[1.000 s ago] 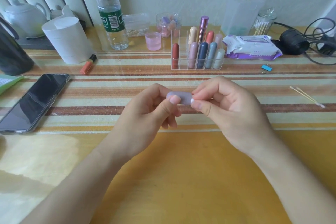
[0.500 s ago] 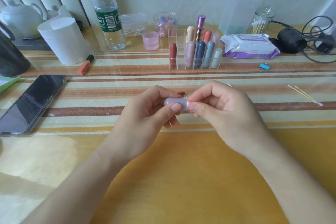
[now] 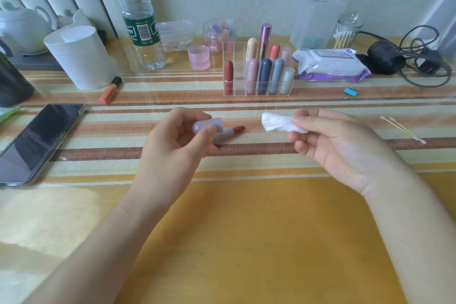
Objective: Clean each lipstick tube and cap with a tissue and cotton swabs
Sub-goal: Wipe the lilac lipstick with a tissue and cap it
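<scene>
A person at a table covered with a striped cloth (image 3: 118, 153) works on a lipstick. The left hand (image 3: 177, 145) grips a lilac cap (image 3: 209, 123) between curled thumb and fingers. The uncapped lipstick tube (image 3: 229, 131), red bullet exposed, pokes out from behind that hand toward 3 o'clock. Whether the lower fingers hold it or it lies on the cloth cannot be told.

The right hand (image 3: 345, 148), well apart at 3 o'clock from the left, pinches a twisted white tissue (image 3: 278, 124) between thumb and forefinger, with the other fingers loosely bent.

At 12 o'clock a clear organizer (image 3: 238, 81) holds more lipsticks upright. At 11 o'clock a water bottle (image 3: 142, 27) carries a green label with a barcode and white lettering ending in "on". At 1 o'clock lies a wipes pack (image 3: 330, 64) whose purple print is too small to read. Two cotton swabs (image 3: 402, 128) lie at 3 o'clock, and a phone (image 3: 39, 140) at 9 o'clock.
</scene>
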